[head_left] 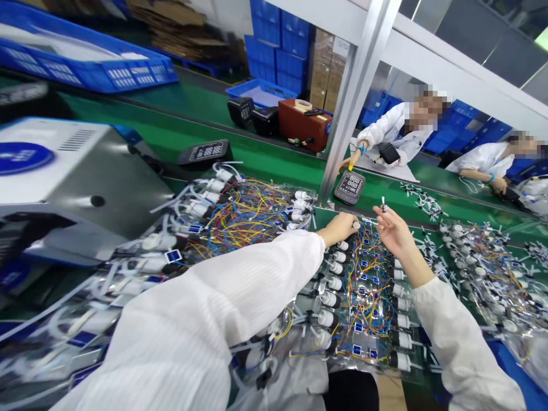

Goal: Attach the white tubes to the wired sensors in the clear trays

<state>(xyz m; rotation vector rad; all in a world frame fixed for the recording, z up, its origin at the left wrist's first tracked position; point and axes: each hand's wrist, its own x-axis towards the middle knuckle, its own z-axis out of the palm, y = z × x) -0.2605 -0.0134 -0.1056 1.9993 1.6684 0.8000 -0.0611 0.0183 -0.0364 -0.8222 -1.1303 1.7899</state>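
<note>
My left hand (340,227) is closed around a small white cylindrical part at the far end of a clear tray (363,348) filled with white pump parts and tangled coloured wires. My right hand (391,228) is just to its right, pinching a small white connector piece (383,202) held upright above the same tray. Both arms wear white sleeves.
More wire-and-pump bundles (240,214) lie left and right (483,257) on the green belt. A grey machine (64,171) stands at left, a metal post (351,103) ahead, a display unit (350,186) beyond. Two people in white coats work across the belt. Blue crates stand behind.
</note>
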